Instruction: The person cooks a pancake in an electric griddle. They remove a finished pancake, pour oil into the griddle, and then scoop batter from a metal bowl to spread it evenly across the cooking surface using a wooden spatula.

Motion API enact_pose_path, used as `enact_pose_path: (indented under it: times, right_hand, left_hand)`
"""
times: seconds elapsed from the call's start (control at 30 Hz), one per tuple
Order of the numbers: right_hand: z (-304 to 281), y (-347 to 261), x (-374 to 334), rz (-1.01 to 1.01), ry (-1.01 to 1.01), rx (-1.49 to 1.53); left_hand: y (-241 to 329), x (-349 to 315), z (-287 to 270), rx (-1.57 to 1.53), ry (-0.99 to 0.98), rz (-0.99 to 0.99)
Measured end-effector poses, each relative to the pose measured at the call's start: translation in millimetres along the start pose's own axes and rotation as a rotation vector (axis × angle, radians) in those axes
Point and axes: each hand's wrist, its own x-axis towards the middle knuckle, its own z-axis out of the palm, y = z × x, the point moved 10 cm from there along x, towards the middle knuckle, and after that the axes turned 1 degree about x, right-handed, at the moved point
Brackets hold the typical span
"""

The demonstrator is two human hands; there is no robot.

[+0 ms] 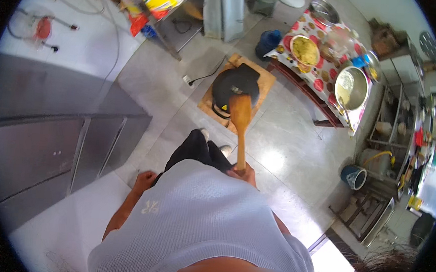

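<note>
My right hand (245,175) is wrapped round the handle of a wide wooden spatula (240,115), whose blade points away from me. In this view the blade overlaps the near edge of a round black electric griddle (230,88); I cannot tell whether they touch. The griddle's lid is down, and it sits on a wooden board (266,81) on the floor. Its cord leads to a white plug or socket (188,80) lying on the tiles. At my left side hangs my left hand (145,180), fingers curled in, with nothing seen in it.
A table (329,68) with a dotted cloth stands at the far right, bearing a bowl of yellowish food (305,50) and a steel pot (352,88). Grey cabinets (50,149) line the left. A dark bucket (353,177) stands at the right near metal racks.
</note>
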Motion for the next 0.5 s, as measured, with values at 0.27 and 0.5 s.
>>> enact_pose_path:
  times: [0.27, 0.5]
  right_hand:
    - [-86.0, 104.9, 23.1, 0.015, 0.433, 0.437]
    - [-114.3, 205.8, 8.1, 0.137, 0.638, 0.51]
  left_hand:
    - [-88.6, -4.4, 49.2, 0.003, -0.588, -0.231]
    - [29.3, 219.6, 69.3, 0.519, -0.605, 0.134]
